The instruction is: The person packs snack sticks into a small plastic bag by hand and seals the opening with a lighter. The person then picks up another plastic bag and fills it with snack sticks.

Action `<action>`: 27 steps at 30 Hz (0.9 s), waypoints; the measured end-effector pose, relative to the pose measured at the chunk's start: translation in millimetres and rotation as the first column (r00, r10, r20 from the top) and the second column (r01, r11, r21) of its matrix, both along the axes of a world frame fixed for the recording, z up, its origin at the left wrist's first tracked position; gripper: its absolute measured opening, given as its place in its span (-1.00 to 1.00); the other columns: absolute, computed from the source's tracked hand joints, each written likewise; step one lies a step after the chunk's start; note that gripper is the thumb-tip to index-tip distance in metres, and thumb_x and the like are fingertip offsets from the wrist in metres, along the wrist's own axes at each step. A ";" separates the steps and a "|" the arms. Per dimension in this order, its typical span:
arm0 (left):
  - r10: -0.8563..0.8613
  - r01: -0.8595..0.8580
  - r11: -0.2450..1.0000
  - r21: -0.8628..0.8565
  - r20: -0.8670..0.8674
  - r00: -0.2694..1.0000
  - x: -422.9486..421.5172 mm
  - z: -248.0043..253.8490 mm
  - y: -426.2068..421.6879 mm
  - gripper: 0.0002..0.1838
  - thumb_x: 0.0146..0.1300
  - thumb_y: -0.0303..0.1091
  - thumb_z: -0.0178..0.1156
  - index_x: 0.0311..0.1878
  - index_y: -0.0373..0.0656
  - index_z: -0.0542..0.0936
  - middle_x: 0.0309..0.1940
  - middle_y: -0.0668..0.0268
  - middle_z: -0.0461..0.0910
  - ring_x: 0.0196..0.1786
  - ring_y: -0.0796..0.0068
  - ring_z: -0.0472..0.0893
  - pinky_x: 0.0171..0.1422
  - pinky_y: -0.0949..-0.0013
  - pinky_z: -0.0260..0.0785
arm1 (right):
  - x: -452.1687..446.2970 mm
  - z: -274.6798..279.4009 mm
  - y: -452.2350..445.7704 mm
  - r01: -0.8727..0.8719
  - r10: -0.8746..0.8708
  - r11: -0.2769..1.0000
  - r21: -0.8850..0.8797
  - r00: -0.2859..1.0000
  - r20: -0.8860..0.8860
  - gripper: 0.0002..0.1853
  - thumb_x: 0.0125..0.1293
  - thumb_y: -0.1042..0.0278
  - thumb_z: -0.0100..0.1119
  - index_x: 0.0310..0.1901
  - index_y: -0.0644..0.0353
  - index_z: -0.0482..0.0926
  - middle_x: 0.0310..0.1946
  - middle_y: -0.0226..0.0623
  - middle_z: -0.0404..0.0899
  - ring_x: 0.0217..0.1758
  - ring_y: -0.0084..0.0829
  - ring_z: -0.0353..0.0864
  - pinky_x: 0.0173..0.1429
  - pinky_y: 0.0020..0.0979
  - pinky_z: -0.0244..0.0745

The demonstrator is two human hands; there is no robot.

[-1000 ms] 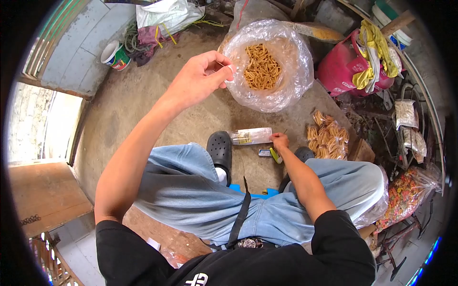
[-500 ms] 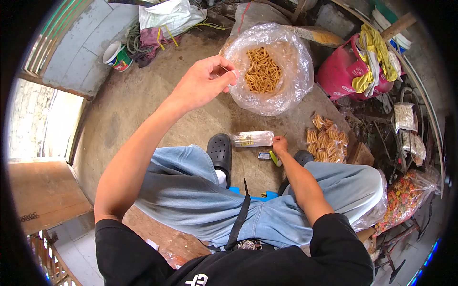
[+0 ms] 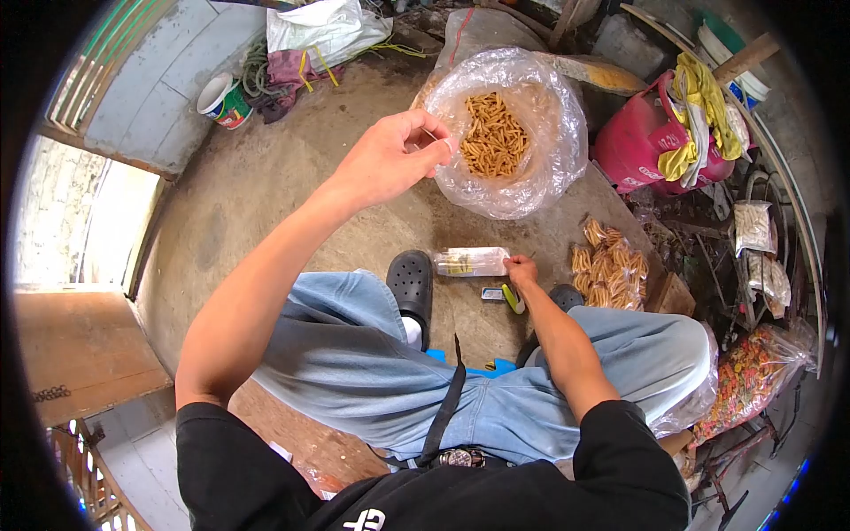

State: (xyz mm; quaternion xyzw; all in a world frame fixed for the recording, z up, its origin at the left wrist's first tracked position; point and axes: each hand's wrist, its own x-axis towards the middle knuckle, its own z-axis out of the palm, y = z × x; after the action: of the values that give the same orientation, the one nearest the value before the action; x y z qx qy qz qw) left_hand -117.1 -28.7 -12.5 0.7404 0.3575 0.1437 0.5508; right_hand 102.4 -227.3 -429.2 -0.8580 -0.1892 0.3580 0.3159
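A large clear plastic bag [image 3: 556, 150] stands open on the floor ahead of me, its rim rolled outward. Inside it lies a heap of brown stick-shaped snacks [image 3: 494, 137]. My left hand [image 3: 394, 159] is at the bag's left rim, thumb and forefinger curled into a pinch at the clear plastic. Lower down, my right hand [image 3: 522, 269] has its fingers closed on the right end of a flat pack of clear plastic bags [image 3: 471, 262] lying on the floor. Just below that pack are a small blue-and-white box [image 3: 492, 293] and a green-and-white tool [image 3: 513, 299], whose kind I cannot make out.
Several filled snack bags [image 3: 611, 270] are piled right of my right hand. A pink gas cylinder [image 3: 633, 142] draped with yellow cloth stands at the far right. My black clog [image 3: 410, 283] is left of the pack. A bag of colourful snacks [image 3: 748, 380] sits beside my right knee.
My left hand has shifted slightly right and down, and the gap between its thumb and forefinger looks a little wider. My right hand stays at the pack's end. The whole view has shifted slightly.
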 end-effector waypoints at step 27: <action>-0.036 0.037 0.999 0.039 -0.028 0.999 4.9 -12.6 1.7 -0.81 0.34 -0.30 0.13 -0.12 -0.23 0.52 -0.26 0.37 0.58 -0.18 0.62 0.56 -0.07 0.50 0.45 | 6.9 -2.4 -2.8 -0.042 0.041 0.998 -0.040 0.999 -0.007 -0.81 -0.08 0.34 0.40 -0.35 0.12 0.69 -0.44 -0.40 0.67 -0.38 -0.52 0.58 -0.23 -0.45 0.45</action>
State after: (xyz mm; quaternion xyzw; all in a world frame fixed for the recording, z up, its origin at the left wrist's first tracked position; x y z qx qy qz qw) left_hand -112.3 -27.0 -25.1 0.7595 0.3485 0.1307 0.5335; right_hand 109.4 -230.1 -431.6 -0.8591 -0.1987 0.3708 0.2916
